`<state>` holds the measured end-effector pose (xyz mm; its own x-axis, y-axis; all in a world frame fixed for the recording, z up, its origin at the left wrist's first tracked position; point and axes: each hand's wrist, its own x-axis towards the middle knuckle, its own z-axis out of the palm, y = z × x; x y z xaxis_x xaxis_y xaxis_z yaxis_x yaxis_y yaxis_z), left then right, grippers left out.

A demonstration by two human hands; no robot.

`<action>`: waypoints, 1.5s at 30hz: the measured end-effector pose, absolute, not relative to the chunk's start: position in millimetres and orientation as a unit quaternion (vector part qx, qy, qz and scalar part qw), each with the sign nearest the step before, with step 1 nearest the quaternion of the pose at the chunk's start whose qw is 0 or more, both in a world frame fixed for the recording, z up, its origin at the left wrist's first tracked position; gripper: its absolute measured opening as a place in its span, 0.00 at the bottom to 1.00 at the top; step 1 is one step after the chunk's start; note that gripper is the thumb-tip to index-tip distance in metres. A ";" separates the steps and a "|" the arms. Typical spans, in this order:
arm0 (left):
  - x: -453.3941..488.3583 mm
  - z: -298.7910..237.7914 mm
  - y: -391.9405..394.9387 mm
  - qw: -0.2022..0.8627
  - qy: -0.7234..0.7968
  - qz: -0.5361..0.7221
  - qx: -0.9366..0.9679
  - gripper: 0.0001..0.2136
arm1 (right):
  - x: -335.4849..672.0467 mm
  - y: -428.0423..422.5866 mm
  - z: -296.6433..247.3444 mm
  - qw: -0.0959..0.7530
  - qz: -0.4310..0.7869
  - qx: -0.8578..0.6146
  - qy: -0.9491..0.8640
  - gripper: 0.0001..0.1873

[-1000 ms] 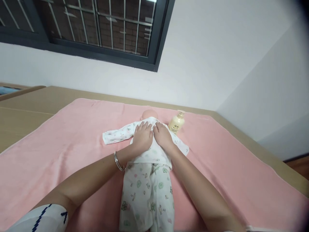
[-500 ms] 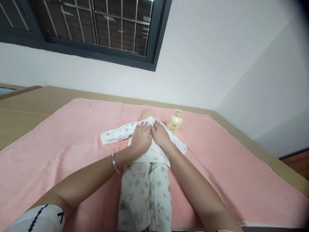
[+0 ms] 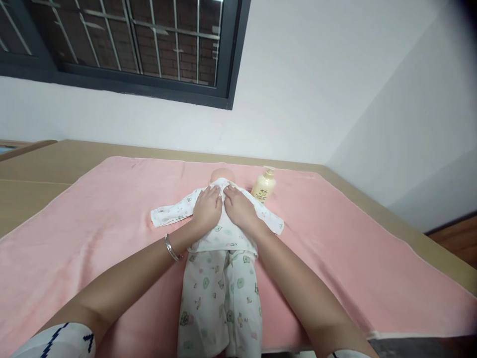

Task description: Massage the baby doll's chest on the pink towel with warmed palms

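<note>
A baby doll (image 3: pixel 222 175) lies on its back on a pink blanket (image 3: pixel 93 219), dressed in a white printed shirt (image 3: pixel 223 233) and matching trousers (image 3: pixel 219 303). My left hand (image 3: pixel 207 208) rests flat on the left side of the doll's chest, fingers stretched toward the collar. My right hand (image 3: pixel 240 209) lies flat on the right side of the chest, fingers also extended. The two hands nearly touch at the collar. A silver bangle (image 3: pixel 170 247) circles my left wrist. The doll's sleeves spread out to both sides.
A cream pump bottle (image 3: pixel 264 185) stands on the blanket just right of the doll's head. The blanket covers a tan bed (image 3: pixel 33 171) set against a white wall, with a barred window (image 3: pixel 130 35) above. Wooden floor (image 3: pixel 454 238) shows at the right.
The view has shifted slightly, so the doll and hands sit a little further left. Both hands stay flat on the doll's chest with almost no movement.
</note>
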<state>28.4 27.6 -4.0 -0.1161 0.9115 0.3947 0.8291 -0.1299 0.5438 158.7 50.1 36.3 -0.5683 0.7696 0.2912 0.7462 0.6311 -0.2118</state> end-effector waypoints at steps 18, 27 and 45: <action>7.4 -5.2 43.8 0.139 0.605 0.415 0.665 0.23 | 149.3 24.7 38.9 0.075 -0.022 -0.448 -0.890 0.32; 23.8 -1.6 26.6 0.047 0.660 0.348 0.664 0.23 | 154.0 34.6 39.0 0.141 0.028 -0.454 -0.879 0.27; 14.4 5.6 31.7 0.051 0.685 0.328 0.649 0.21 | 149.4 32.2 30.2 0.153 0.043 -0.467 -0.870 0.28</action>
<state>14.4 31.7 5.6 -0.1532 0.9218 0.3562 0.8551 -0.0571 0.5154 149.4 32.2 30.2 -0.5163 0.8261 0.2258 0.7995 0.5595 -0.2188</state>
